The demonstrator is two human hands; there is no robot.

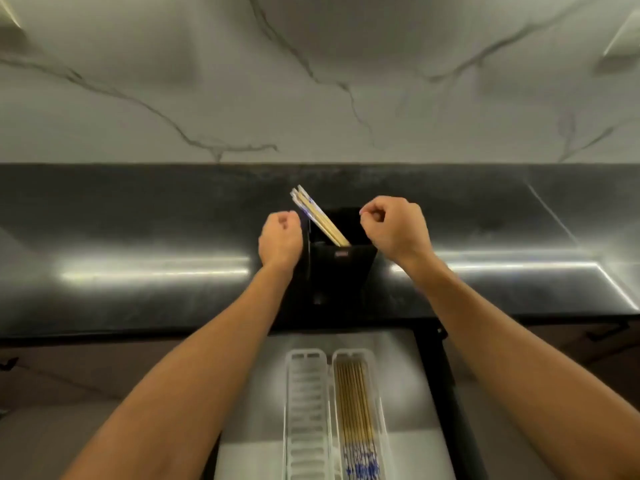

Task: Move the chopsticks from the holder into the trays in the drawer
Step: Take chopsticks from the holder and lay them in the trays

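A black holder (341, 268) stands on the dark counter. Several wooden chopsticks (317, 214) with blue-and-white tops lean out of it toward the left. My left hand (280, 239) hovers just left of the holder, fingers curled shut, holding nothing. My right hand (394, 228) hovers at the holder's right rim, fingers also curled shut and empty. Below, the open drawer holds two white trays side by side. The left tray (306, 410) has no chopsticks in it. The right tray (381, 403) holds several chopsticks (353, 407) laid lengthwise, patterned ends toward me.
The dark glossy counter (138, 237) runs left and right, backed by a white marble wall (311, 81). The drawer's pale liner (401, 393) shows around the trays. A black drawer rail (446, 375) runs along the right side.
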